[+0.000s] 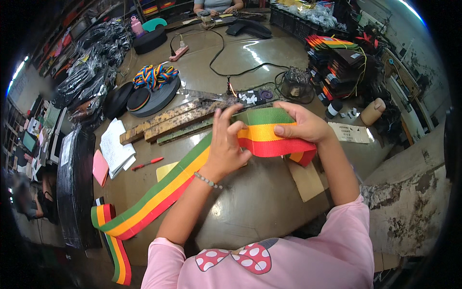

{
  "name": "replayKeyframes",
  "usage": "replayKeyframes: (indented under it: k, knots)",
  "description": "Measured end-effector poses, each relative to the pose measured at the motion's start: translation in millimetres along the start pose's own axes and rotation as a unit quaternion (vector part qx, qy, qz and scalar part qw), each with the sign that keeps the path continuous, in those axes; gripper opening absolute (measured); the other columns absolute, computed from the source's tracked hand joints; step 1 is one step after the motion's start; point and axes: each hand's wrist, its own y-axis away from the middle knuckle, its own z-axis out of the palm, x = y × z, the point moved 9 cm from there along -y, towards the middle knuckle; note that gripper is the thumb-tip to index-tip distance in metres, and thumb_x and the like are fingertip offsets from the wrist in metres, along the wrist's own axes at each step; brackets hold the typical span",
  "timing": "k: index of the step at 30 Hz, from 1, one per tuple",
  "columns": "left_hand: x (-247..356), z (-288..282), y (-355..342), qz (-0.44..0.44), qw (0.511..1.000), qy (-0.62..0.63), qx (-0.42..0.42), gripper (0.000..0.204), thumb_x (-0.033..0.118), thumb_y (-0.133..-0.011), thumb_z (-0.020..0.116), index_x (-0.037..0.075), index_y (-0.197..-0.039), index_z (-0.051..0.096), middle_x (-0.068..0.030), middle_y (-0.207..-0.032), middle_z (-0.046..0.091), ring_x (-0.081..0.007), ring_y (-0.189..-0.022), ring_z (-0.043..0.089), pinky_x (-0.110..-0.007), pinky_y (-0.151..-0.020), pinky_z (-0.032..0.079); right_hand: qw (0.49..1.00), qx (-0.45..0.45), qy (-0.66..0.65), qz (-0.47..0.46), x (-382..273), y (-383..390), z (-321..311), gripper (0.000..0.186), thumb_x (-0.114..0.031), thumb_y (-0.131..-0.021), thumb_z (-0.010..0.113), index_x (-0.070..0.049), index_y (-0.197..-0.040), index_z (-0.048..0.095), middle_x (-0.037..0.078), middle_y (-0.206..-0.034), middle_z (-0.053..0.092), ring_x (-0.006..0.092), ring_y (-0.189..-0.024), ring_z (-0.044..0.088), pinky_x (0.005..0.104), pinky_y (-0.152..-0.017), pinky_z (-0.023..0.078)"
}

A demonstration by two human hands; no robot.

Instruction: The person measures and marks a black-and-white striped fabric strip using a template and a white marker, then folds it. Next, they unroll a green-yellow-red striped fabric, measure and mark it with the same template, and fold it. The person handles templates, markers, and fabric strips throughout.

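Observation:
A long woven webbing strap [181, 169] in green, yellow and red stretches from the table's left edge up to my hands. Its left end folds over and hangs down at the edge. My right hand [303, 124] grips the strap, thumb flat on the yellow stripe and fingers behind; a short piece of it curls below that hand. Across the strap, my left hand [227, 143] has its thumb and index finger bent at the lower edge and its other fingers raised. Part of that grip is hidden. Between the hands the strap bows upward.
Wooden bars [168, 124] lie beyond my hands, near a wire-filled container [296, 85]. Webbing rolls [161, 98] and papers [117, 147] with a red pen [147, 164] sit left. Stacked strap bundles [335, 67] stand right; a power cord crosses the table. Another person [217, 6] sits opposite.

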Motion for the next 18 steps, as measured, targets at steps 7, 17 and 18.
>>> replayKeyframes:
  k: [7, 17, 18]
  knots:
    - [-58.9, -33.2, -40.8, -0.043, 0.99, -0.123, -0.048, 0.051, 0.01, -0.064, 0.066, 0.014, -0.114, 0.062, -0.0159, -0.118, 0.053, -0.0362, -0.112, 0.05, -0.044, -0.097, 0.041, 0.961, 0.146, 0.233, -0.018, 3.3, -59.6, -73.3, 0.034, -0.024, -0.094, 0.068, -0.001, -0.116, 0.06, 0.002, -0.092, 0.062, 0.0074, -0.084, 0.056, 0.0238, -0.076, 0.048]
    - [-136.6, -3.2, -58.4, -0.027, 0.956, -0.216, -0.197, 0.055, 0.004, -0.074, 0.06, 0.027, -0.123, 0.068, -0.0031, -0.138, 0.051, -0.028, -0.113, 0.049, -0.04, -0.097, 0.041, 0.974, 0.198, 0.017, 0.111, 100.8, -147.5, -132.3, 0.039, -0.023, -0.084, 0.08, -0.002, -0.114, 0.067, 0.0, -0.088, 0.068, 0.0052, -0.072, 0.06, 0.0211, -0.06, 0.046]
    - [-140.6, 0.2, -56.9, -0.02, 0.955, -0.221, -0.196, 0.055, 0.004, -0.075, 0.06, 0.029, -0.124, 0.068, -0.0026, -0.138, 0.051, -0.0277, -0.113, 0.049, -0.04, -0.097, 0.041, 0.977, 0.18, -0.007, 0.114, 107.5, -146.9, -135.1, 0.039, -0.022, -0.084, 0.081, -0.005, -0.115, 0.067, -0.004, -0.079, 0.064, 0.0022, -0.06, 0.051, 0.019, -0.05, 0.037]
